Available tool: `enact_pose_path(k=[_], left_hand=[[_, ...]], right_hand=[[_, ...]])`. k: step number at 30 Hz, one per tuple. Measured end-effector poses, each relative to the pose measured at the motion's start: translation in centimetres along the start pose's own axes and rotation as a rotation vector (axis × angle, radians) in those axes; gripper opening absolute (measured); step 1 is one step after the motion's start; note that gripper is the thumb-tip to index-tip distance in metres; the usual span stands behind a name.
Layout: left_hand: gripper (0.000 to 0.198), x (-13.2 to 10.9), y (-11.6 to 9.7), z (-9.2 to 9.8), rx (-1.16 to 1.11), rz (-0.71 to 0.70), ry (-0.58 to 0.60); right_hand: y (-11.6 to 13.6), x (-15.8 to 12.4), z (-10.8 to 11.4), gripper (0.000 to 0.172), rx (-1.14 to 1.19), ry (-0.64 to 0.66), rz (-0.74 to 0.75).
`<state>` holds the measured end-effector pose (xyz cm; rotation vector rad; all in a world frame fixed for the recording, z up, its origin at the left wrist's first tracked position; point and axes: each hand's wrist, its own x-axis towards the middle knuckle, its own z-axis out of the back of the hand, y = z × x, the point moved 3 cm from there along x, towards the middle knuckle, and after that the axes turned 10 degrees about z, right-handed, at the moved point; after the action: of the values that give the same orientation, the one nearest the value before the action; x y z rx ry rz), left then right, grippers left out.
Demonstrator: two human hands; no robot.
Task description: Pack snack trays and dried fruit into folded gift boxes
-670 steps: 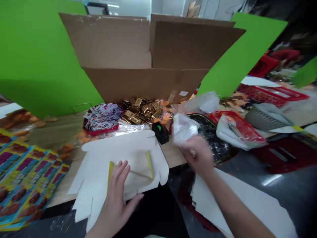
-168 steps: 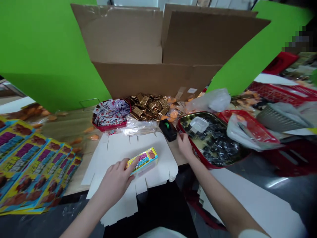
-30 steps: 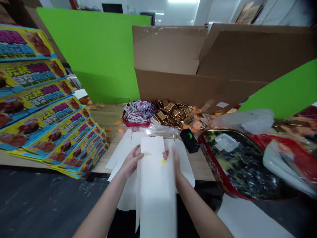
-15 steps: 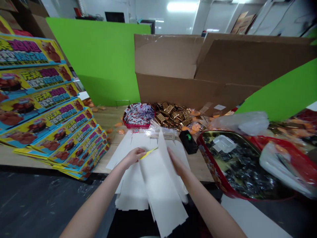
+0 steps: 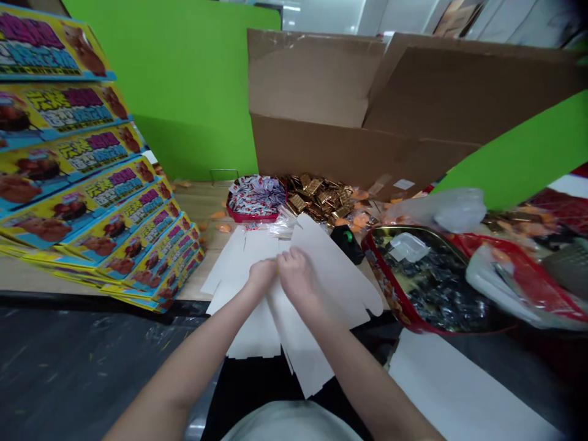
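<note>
My left hand (image 5: pixel 263 274) and my right hand (image 5: pixel 296 275) meet over the middle of the table, fingers closed together. Both pinch the edge of a white cardboard box blank (image 5: pixel 340 269), where a bit of yellow shows between the fingertips. Part of the blank spreads flat to the right and another part hangs toward my lap. Beneath it lie further white blanks (image 5: pixel 252 324), unfolded, with notched edges. The exact grip is partly hidden by the fingers.
Printed yellow boxes (image 5: pixel 110 196) are stacked at left. Behind the blanks sit a red tray of sachets (image 5: pixel 255 199) and gold-wrapped packets (image 5: pixel 316 196). A black tape dispenser (image 5: pixel 348 244) and red tin of dark packets (image 5: pixel 427 288) stand right. A brown carton (image 5: pixel 316 79) rises behind.
My right hand has moved left and up to meet my left hand at the blank's edge. The blank's raised panel has come down to the right. The view has tilted downward.
</note>
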<state>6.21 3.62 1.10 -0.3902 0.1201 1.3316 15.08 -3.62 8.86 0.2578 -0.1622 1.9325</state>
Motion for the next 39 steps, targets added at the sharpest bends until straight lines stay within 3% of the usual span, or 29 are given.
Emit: enact_pose_path(k=[3, 6, 10, 13, 15, 18, 20, 22, 24, 26, 28, 29, 31, 33, 34, 36, 39], left_hand=[[0.027, -0.4, -0.2, 0.3, 0.060, 0.005, -0.020], [0.025, -0.4, -0.5, -0.1, 0.064, 0.013, -0.029], [0.025, 0.2, -1.0, -0.6, 0.049, 0.061, -0.059], [0.021, 0.3, -0.8, 0.9, 0.020, 0.052, -0.058], [0.027, -1.0, -0.1, 2.6, -0.018, 0.009, -0.074], [0.045, -6.0, 1.2, 3.3, -0.107, -0.098, -0.143], [0.059, -10.5, 1.3, 1.4, -0.228, -0.292, -0.129], [0.069, -14.5, 0.7, -2.0, -0.217, -0.484, 0.012], [0.038, -16.7, 0.2, -5.4, -0.167, -0.535, 0.068], [0.015, -16.6, 0.3, -7.3, -0.237, -0.391, -0.048], [0.026, -15.3, 1.0, -8.2, -0.340, -0.167, -0.234], [0.029, -14.5, 1.4, -8.4, -0.363, -0.087, -0.301], [0.031, -13.1, 1.9, -8.6, -0.343, -0.068, -0.332], [0.029, -12.5, 2.2, -8.3, -0.310, -0.187, -0.282], [0.028, -12.4, 2.4, -8.1, -0.300, -0.255, -0.253], [0.033, -13.0, 2.6, -7.6, -0.261, -0.381, -0.207], [0.089, -14.8, 2.5, -7.9, -0.144, -0.480, -0.244]], right_hand=[[-2.4, 2.9, -5.6, 0.026, -0.071, 0.110, 0.066], [-4.5, 3.0, -8.0, 0.026, -0.095, 0.121, 0.175], [-4.8, 2.5, -9.0, 0.034, -0.141, 0.124, 0.202], [-3.8, 1.2, -8.7, 0.039, -0.167, 0.099, 0.163], [-3.0, -1.4, -8.0, 0.045, -0.161, 0.053, 0.100], [-2.0, -7.6, -7.4, 0.053, -0.115, 0.038, -0.038], [-1.3, -11.2, -7.6, 0.050, -0.094, 0.098, -0.122], [-0.7, -13.4, -7.9, 0.044, -0.063, 0.150, -0.193], [-0.1, -14.1, -7.9, 0.042, 0.016, 0.159, -0.258], [0.0, -14.4, -7.3, 0.044, 0.161, 0.162, -0.282], [-0.4, -15.3, -6.0, 0.043, 0.417, 0.231, -0.191], [-0.8, -16.1, -5.2, 0.039, 0.588, 0.329, -0.105], [-2.3, -18.3, -3.6, 0.032, 0.899, 0.630, 0.011], [-4.9, -19.8, -2.5, 0.039, 0.955, 0.781, -0.116], [-6.4, -19.8, -2.4, 0.047, 0.898, 0.732, -0.239], [-8.5, -18.4, -3.1, 0.060, 0.783, 0.460, -0.448], [-8.5, -14.8, -5.8, 0.051, 0.913, 0.083, -0.577]])
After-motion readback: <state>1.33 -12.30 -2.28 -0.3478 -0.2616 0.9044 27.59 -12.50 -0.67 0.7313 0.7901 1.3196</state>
